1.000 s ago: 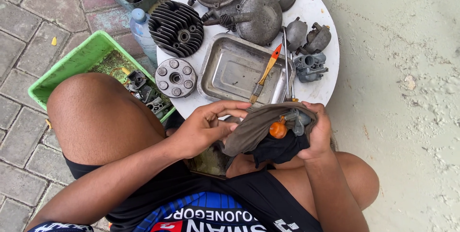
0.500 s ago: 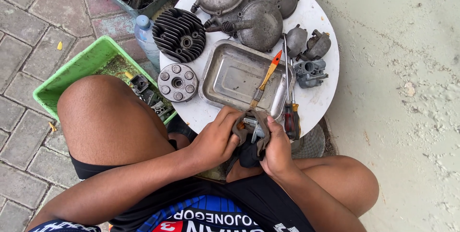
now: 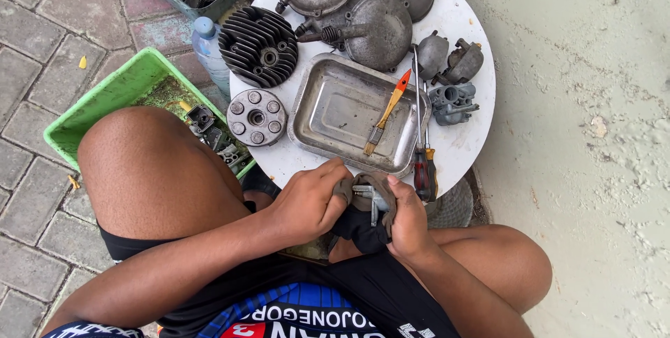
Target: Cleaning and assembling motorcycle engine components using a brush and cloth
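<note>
The left hand (image 3: 307, 202) and the right hand (image 3: 408, 223) meet over the lap at the 6 o'clock edge of the round white table (image 3: 469, 27). Between them sits a small metal part (image 3: 366, 193), wrapped in a grey-brown rag (image 3: 380, 195) with a darker cloth (image 3: 359, 230) hanging below. The left fingers are curled together and clamped on the rag's left fold; the right fingers are closed around the rag and part from the right side, thumb on top. Compared with a second ago, the rag is no longer spread wide across both palms: it is now bunched tight around the part, and both hands have drawn closer together and nearer the table edge. An orange piece visible on the bundle then is now hidden. The red-handled screwdriver (image 3: 424, 170) lies on the table just beside the right thumb, at 1 o'clock from the hands. The steel tray (image 3: 328, 111) sits at 12 o'clock, holding an orange-handled brush (image 3: 387, 111). A carburettor body (image 3: 450, 100) lies at 2 o'clock, a finned cylinder head (image 3: 258, 45) at 11 o'clock, and a round hub with studs (image 3: 256, 117) at 10 o'clock. A green plastic crate (image 3: 105, 97) stands on the paving at 9 o'clock. The tightened grip suggests the part is being rubbed clean inside the rag.
</note>
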